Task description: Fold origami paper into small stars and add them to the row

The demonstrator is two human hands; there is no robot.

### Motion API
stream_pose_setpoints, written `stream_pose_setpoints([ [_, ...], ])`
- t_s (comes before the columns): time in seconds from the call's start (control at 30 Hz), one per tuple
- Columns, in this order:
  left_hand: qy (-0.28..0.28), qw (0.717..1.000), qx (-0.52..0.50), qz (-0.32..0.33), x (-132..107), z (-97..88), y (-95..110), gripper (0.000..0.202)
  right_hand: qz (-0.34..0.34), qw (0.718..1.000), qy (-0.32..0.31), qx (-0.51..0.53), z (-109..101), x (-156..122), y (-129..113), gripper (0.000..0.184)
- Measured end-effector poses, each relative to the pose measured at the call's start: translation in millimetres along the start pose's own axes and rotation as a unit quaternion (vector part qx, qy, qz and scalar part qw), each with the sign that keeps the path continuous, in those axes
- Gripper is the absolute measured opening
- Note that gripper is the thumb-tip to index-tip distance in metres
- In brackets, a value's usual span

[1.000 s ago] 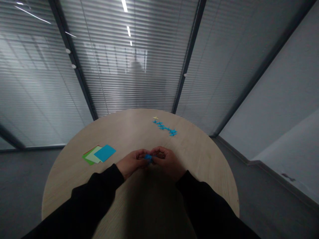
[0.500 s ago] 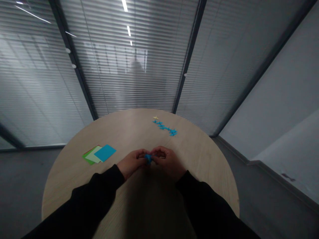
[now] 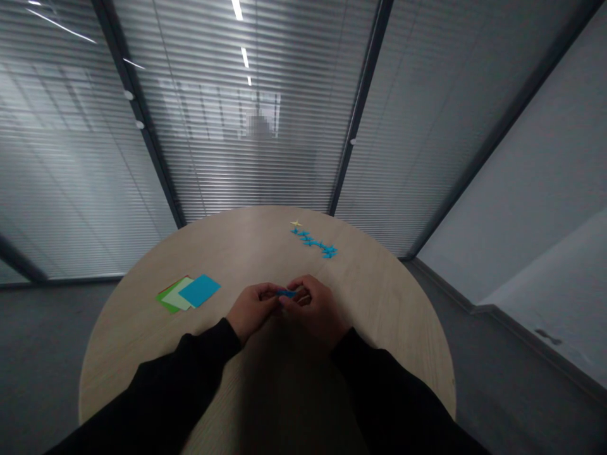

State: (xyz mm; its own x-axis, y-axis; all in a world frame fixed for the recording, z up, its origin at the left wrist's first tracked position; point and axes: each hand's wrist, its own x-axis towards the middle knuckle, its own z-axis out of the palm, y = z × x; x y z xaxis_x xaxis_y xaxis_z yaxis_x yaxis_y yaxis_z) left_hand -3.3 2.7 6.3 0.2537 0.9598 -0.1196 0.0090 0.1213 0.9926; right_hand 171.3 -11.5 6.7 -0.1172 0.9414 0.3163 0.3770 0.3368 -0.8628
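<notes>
One small blue paper piece (image 3: 286,294) I see pinched by left hand (image 3: 250,309) and right hand (image 3: 318,308); blue folded figures (image 3: 328,251) beyond, on round wood-grain table (image 3: 227,249).

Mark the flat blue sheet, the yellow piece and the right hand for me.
Flat blue sheet (image 3: 200,291): head view, middle of its face.
Yellow piece (image 3: 296,223): head view, its centre.
Right hand (image 3: 318,308): head view, middle of the hand.

Colour key: tan, wood-grained counter (image 3: 379,297) as dial
Held piece (image 3: 286,294): blue. 10 o'clock: blue, pale green and green sheets (image 3: 200,291). 1 o'clock: blue folded pieces (image 3: 329,251), one yellow piece (image 3: 296,223). Blinds (image 3: 256,170): grey horizontal stripes.
</notes>
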Motion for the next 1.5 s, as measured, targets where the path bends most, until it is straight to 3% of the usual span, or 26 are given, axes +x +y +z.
stream_pose_setpoints([
  [0.1, -0.011, 1.000, 0.015, 0.005, -0.2, 0.3, 0.0, 0.021, -0.007, 1.000, 0.008, -0.007, 1.0, 0.0, 0.2, 0.014],
  [0.23, -0.036, 0.998, -0.042, 0.008, 1.4, -1.4, -2.9, 0.032, 0.024, 0.999, -0.014, 0.035, 0.7, 0.9, 1.6, 0.010],
  [0.37, -0.067, 0.992, -0.112, 0.000, 3.0, -2.5, -5.2, 0.039, 0.064, 0.994, -0.012, 0.091, 0.0, 2.7, 2.7, 0.014],
  [0.67, -0.063, 0.977, -0.198, -0.051, 3.9, -2.7, -5.7, 0.028, 0.115, 0.965, -0.065, 0.228, -0.7, 2.8, 7.9, 0.033],
  [0.83, -0.044, 0.987, -0.149, -0.028, 5.2, -3.0, -6.7, 0.032, 0.121, 0.967, -0.074, 0.212, -3.3, 2.7, 7.9, 0.035],
  [1.03, -0.041, 0.998, -0.036, 0.044, 1.5, -1.2, -0.8, 0.035, 0.102, 0.984, -0.044, 0.138, -4.3, 3.6, 7.7, 0.021],
  [1.33, -0.022, 0.991, 0.097, 0.086, -0.9, -0.4, 1.6, 0.031, 0.045, 0.997, 0.002, 0.069, -0.3, 3.6, 9.9, 0.019],
  [1.5, -0.019, 0.988, 0.115, 0.097, -1.0, -1.2, 0.1, 0.033, 0.029, 0.999, 0.009, 0.039, 0.3, 3.0, 8.8, 0.015],
])
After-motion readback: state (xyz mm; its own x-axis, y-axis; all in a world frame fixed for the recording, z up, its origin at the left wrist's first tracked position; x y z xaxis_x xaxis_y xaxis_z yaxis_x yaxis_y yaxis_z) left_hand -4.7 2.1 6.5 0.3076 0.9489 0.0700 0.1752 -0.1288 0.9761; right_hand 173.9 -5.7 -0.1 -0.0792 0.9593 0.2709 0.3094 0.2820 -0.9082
